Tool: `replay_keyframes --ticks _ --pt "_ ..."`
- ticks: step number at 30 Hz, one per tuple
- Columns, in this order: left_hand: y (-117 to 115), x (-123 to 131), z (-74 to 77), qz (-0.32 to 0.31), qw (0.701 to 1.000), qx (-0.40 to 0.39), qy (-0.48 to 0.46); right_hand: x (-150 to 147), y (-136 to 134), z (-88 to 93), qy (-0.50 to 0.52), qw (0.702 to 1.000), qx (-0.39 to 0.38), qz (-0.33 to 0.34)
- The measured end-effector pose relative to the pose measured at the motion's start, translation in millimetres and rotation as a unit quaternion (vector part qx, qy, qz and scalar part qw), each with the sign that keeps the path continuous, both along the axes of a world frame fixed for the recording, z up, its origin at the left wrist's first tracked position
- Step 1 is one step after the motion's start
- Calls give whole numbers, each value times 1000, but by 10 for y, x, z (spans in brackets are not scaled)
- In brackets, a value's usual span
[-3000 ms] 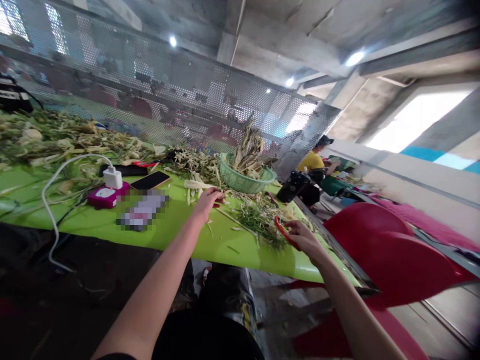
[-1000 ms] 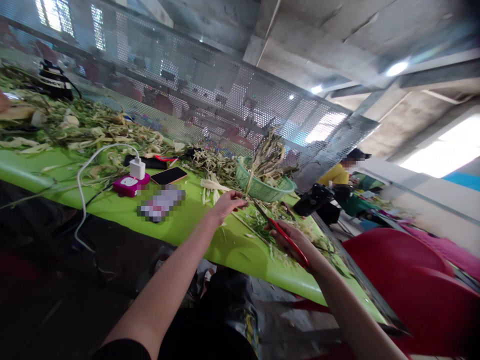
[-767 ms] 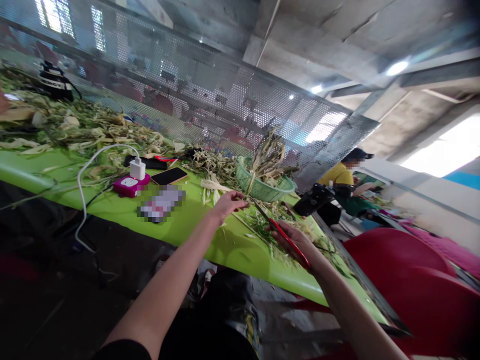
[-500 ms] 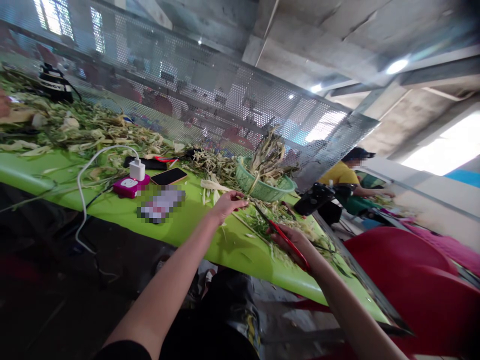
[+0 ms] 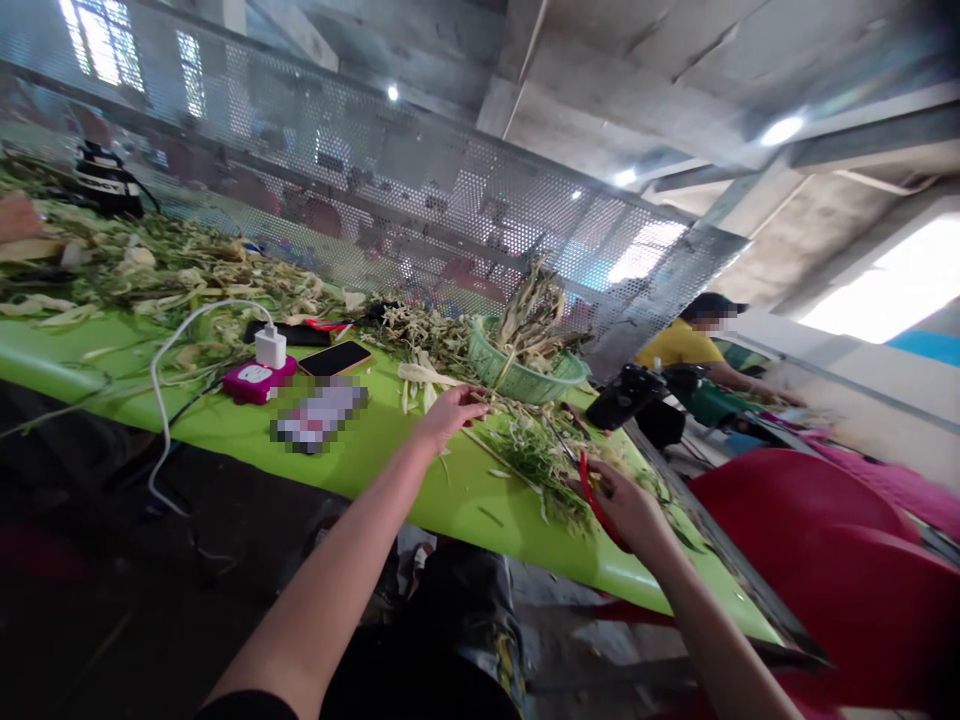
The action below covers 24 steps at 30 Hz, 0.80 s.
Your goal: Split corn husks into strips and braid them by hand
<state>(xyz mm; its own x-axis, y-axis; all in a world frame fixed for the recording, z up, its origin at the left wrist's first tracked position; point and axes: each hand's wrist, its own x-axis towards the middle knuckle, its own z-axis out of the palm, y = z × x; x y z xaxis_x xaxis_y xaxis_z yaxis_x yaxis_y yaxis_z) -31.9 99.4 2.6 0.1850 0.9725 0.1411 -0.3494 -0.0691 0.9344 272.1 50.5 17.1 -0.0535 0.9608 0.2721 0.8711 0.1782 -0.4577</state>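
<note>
While my left hand (image 5: 450, 412) pinches a stalk (image 5: 480, 399) to the table (image 5: 360, 455) to steady it, my right hand (image 5: 628, 505) grips red scissors (image 5: 589, 487) beside the trimmings (image 5: 536, 462). The basket (image 5: 525, 378) stands within reach.

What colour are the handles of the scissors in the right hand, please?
Red; the head view shows the scissors in the right hand.

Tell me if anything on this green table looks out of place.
A phone, a pink power bank and a white charger sit among strewn plant trimmings, and the white cable droops over the front edge of the table, a snag risk.
</note>
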Motion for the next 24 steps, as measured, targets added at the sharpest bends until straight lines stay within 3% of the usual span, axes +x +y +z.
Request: replay_keyframes --ticks 4,8,10,14,19,24 --pt "35 13 -54 6 1000 8 -3 171 -79 -38 -191 981 24 -37" --pt "53 24 -68 13 1000 4 9 73 -170 65 -230 970 65 -33" --pt "47 32 -63 11 1000 12 24 -63 -165 141 -167 981 101 -17" --pt "32 51 -60 2 999 16 48 -464 -11 197 89 991 69 68" --pt "21 71 -57 -20 996 22 79 -1017 249 46 323 942 -6 88" --pt "1 73 -34 -33 994 26 99 -1320 317 -142 460 887 12 42"
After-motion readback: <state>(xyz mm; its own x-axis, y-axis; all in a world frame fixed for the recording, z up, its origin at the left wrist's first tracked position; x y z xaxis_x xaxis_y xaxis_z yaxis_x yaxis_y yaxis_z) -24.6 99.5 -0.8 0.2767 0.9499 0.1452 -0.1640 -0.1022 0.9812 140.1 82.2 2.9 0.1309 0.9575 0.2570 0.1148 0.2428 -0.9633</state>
